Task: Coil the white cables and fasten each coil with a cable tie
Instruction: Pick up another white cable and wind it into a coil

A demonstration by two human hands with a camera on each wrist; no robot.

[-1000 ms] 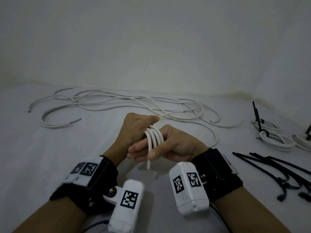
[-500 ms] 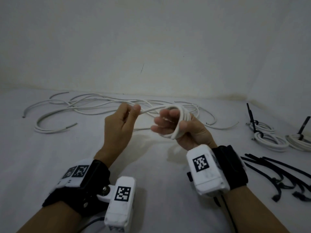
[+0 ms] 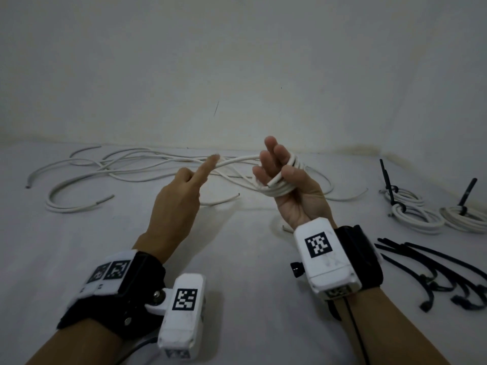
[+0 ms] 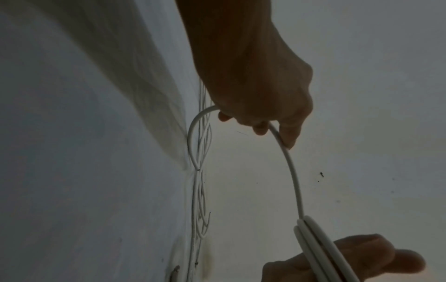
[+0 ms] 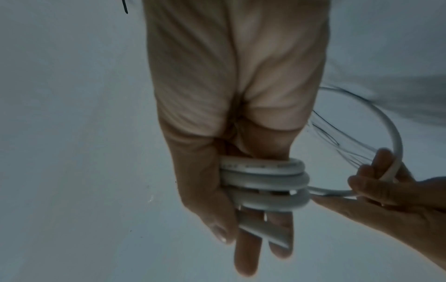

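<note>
My right hand (image 3: 274,167) is raised palm towards me, with a coil of white cable (image 3: 280,191) wound in several turns round its nearly straight fingers. Its thumb (image 5: 212,215) clamps the turns and the cable's free end against them. From the coil (image 5: 265,183) a strand arcs left to my left hand (image 3: 208,167). That hand pinches the strand (image 4: 293,177) in curled fingers, its index finger stretched out along it. Beyond the left hand (image 4: 272,131) the cable drops to the table.
Several loose white cables (image 3: 126,167) sprawl across the far side of the white table (image 3: 237,259). At the right lie two finished coils (image 3: 413,214) (image 3: 466,219) with upright black ties, and nearer me a heap of black cable ties (image 3: 448,272). A wall stands close behind.
Both hands have risen and drawn apart. The right hand has turned palm up with the coil round its fingers, while the left has carried the strand up and away to the left.
</note>
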